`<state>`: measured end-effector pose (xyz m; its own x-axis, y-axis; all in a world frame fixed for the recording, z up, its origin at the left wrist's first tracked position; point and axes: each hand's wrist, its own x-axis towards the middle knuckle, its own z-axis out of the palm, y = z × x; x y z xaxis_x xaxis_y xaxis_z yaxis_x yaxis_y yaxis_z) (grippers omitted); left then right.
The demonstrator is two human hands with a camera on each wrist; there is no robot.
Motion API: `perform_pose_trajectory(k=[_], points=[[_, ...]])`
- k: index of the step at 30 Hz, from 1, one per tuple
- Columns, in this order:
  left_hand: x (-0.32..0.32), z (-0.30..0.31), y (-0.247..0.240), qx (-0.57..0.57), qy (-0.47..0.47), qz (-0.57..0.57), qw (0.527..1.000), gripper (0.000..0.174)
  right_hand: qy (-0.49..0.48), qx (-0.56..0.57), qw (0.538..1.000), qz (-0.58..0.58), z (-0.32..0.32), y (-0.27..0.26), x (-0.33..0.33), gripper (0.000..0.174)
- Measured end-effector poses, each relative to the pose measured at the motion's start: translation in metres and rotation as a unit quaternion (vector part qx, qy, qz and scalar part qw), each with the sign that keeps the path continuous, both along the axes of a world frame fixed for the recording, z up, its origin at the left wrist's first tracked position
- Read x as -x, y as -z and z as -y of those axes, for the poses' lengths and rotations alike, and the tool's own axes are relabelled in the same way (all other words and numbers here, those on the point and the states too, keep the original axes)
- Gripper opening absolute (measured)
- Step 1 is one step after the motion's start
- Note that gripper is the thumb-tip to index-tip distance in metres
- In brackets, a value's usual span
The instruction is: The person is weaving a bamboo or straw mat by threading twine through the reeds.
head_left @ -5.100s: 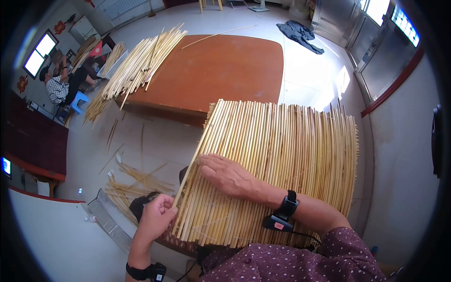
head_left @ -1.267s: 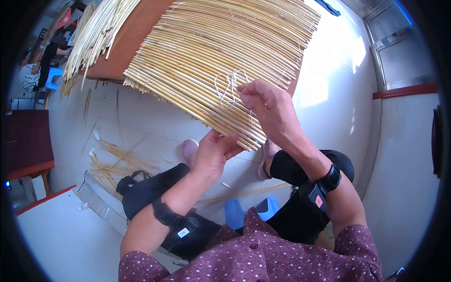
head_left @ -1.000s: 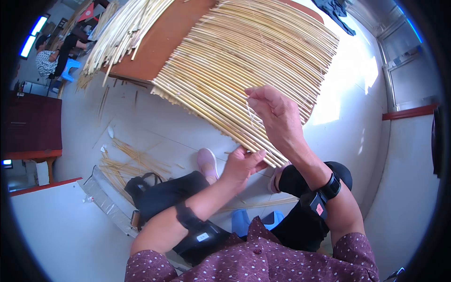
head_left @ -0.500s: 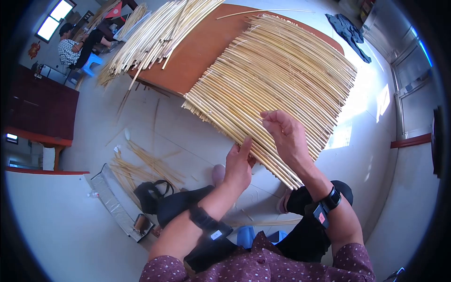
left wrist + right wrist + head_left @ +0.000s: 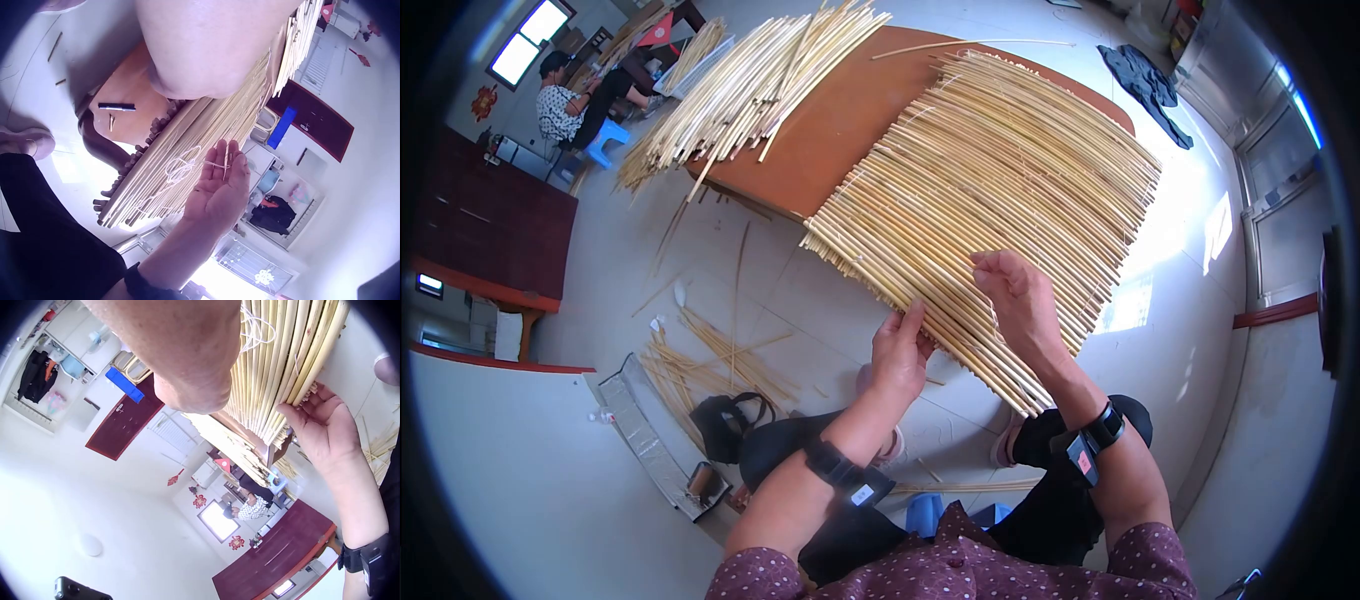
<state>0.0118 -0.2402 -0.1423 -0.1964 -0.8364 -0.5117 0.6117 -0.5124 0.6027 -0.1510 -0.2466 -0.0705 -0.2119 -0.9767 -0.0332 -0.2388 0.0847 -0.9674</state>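
A mat of thin reed sticks [image 5: 990,190], bound side by side with white string [image 5: 181,165], lies on the brown table and juts over its near edge. My left hand [image 5: 897,350] grips that near edge, thumb [image 5: 292,417] on top and fingers underneath. Over the mat's near right part, my right hand [image 5: 1022,300] pinches white string between thumb and fingertips. In the left wrist view a thin, light, needle-like piece [image 5: 226,167] shows at these fingers; its kind cannot be told. Loose loops of the string lie on the sticks beside this hand.
A pile of loose reeds [image 5: 750,90] covers the left of the brown table [image 5: 840,150]. More reeds [image 5: 710,365] and a black bag [image 5: 725,425] lie on the floor at left. Another person [image 5: 565,110] sits on a blue stool [image 5: 607,143] at back left.
The mat, earlier across my lap, now lies turned on the table. My right hand, earlier flat on it, is raised with string. My left hand shifted along the near edge.
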Motion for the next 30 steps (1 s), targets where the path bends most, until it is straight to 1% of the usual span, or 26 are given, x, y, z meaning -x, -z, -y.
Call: perform_pose_trajectory(k=[1,3,6,9,11,12,14,15,17,18,20,21,23,24,26,27,29,30], points=[[0.0,0.0,-0.001,-0.006,0.004,0.01,1.0,0.031,0.0,0.003,1.0,0.0,0.0,-0.001,0.001,0.017],[0.0,0.001,-0.003,-0.007,0.006,0.021,1.0,0.031,-0.006,-0.003,0.998,-0.06,-0.001,-0.006,0.001,0.017],[-0.002,0.003,0.001,-0.006,0.019,0.023,1.0,0.032,-0.003,0.009,0.999,-0.039,0.0,0.001,0.001,0.017],[-0.012,0.006,0.005,-0.005,0.0,0.051,0.999,0.035,-0.001,0.017,0.999,-0.039,-0.001,0.005,-0.001,0.016],[-0.027,0.015,0.002,-0.021,-0.064,0.139,0.988,0.04,-0.009,0.012,0.999,-0.04,-0.001,0.005,-0.001,0.016],[-0.035,0.021,0.002,-0.02,-0.064,0.138,0.988,0.04,-0.009,0.012,0.999,-0.04,-0.002,0.005,0.0,0.016],[-0.052,0.038,0.0,-0.037,-0.11,0.228,0.967,0.044,-0.012,0.039,0.997,-0.072,-0.003,0.005,0.001,0.015],[-0.058,0.046,-0.001,-0.037,-0.11,0.228,0.967,0.044,-0.013,0.039,0.997,-0.072,-0.004,0.004,0.001,0.015],[-0.067,0.064,-0.004,-0.038,-0.173,0.268,0.947,0.03,-0.016,0.035,0.997,-0.07,-0.004,0.002,0.002,0.015],[-0.073,0.071,-0.003,-0.037,-0.173,0.268,0.947,0.03,-0.016,0.036,0.997,-0.07,-0.005,0.002,0.001,0.015],[-0.083,0.084,0.002,-0.062,-0.129,0.228,0.963,0.053,-0.018,0.043,0.996,-0.075,-0.005,0.003,0.001,0.015],[-0.086,0.088,0.004,-0.062,-0.129,0.228,0.963,0.053,-0.018,0.043,0.996,-0.075,-0.005,0.003,0.001,0.015],[-0.089,0.096,0.008,-0.069,-0.098,0.151,0.981,0.053,-0.018,0.042,0.996,-0.08,-0.006,0.002,-0.001,0.015],[-0.09,0.1,0.011,-0.068,-0.098,0.15,0.981,0.053,-0.018,0.043,0.996,-0.08,-0.006,0.001,-0.001,0.015],[-0.093,0.108,0.018,-0.055,-0.077,0.098,0.991,0.051,-0.021,0.025,0.997,-0.066,-0.007,0.001,-0.003,0.014],[-0.094,0.113,0.023,-0.056,-0.077,0.098,0.991,0.051,-0.022,0.025,0.997,-0.066,-0.007,0.002,-0.004,0.014],[-0.098,0.124,0.033,-0.025,-0.086,0.073,0.993,0.041,-0.037,0.043,0.994,-0.092,-0.007,0.005,-0.005,0.014],[-0.099,0.128,0.038,-0.024,-0.082,0.072,0.994,0.041,-0.033,0.043,0.994,-0.093,-0.007,0.004,-0.006,0.014]])
